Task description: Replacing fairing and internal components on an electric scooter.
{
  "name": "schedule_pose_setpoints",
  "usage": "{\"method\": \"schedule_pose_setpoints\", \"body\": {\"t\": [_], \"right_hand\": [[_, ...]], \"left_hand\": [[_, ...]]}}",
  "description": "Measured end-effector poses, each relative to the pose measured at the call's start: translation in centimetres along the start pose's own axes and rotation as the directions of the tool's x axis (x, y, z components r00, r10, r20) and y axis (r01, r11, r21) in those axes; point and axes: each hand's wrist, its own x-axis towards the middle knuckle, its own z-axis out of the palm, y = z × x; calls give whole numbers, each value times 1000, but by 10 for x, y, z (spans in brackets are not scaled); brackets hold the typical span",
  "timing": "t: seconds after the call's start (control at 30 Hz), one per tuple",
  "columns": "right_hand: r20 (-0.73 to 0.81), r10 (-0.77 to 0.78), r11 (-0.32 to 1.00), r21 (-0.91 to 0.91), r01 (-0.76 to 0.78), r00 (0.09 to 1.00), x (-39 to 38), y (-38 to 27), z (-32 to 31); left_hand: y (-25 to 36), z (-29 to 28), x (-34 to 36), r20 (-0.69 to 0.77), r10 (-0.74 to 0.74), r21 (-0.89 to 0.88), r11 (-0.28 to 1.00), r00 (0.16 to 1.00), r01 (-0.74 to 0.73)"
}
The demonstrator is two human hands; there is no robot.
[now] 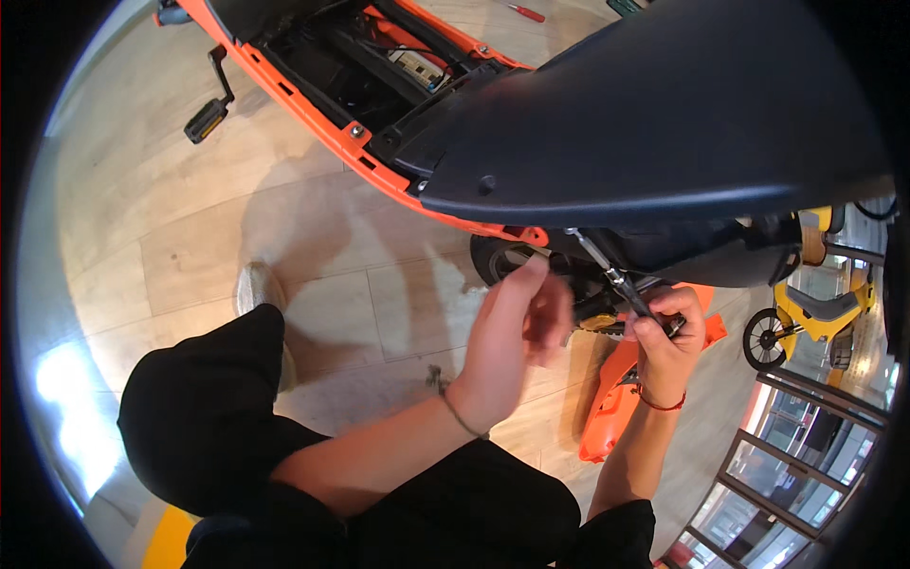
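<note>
My right hand [671, 334] is closed around the dark handle of a socket wrench [616, 277]. The tool's chrome shaft slants up and left, its tip meeting the underside of a black body panel [645, 114] on a scooter-like bike. To the left of the shaft, and apart from it, is my left hand [512, 318]. Motion smears its loosely bent fingers, so whether they hold anything cannot be made out. Just above that hand, the end of the bike's orange frame rail [379, 175] shows, with a wheel [493, 258] below it.
An orange body part [611, 403] lies on the floor beside my right forearm. The open frame bay holds wiring and a pale box [417, 68]. A pedal [206, 121] sticks out at left. A red-handled screwdriver [527, 13] lies beyond the bike; a yellow bike [820, 308] stands at right.
</note>
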Motion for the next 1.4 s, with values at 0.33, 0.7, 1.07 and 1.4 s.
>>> {"method": "schedule_pose_setpoints", "body": {"t": [0.33, 0.7, 1.07, 1.4], "right_hand": [[-118, 98, 992, 86, -89, 988, -7, -8, 8], [-80, -143, 990, 3, 143, 987, -11, 20, 2], [-103, -208, 972, 92, 217, 973, -8, 29, 1], [-256, -61, 952, 276, 134, 965, -25, 49, 26]], "left_hand": [[79, 37, 18, 576, 675, 801, -352, 462, -484], [107, 13, 49, 944, 297, 307, -950, 142, -50], [95, 26, 50, 751, 641, 630, -624, 159, -462], [65, 46, 66, 651, 723, 712, -475, 232, -517]]}}
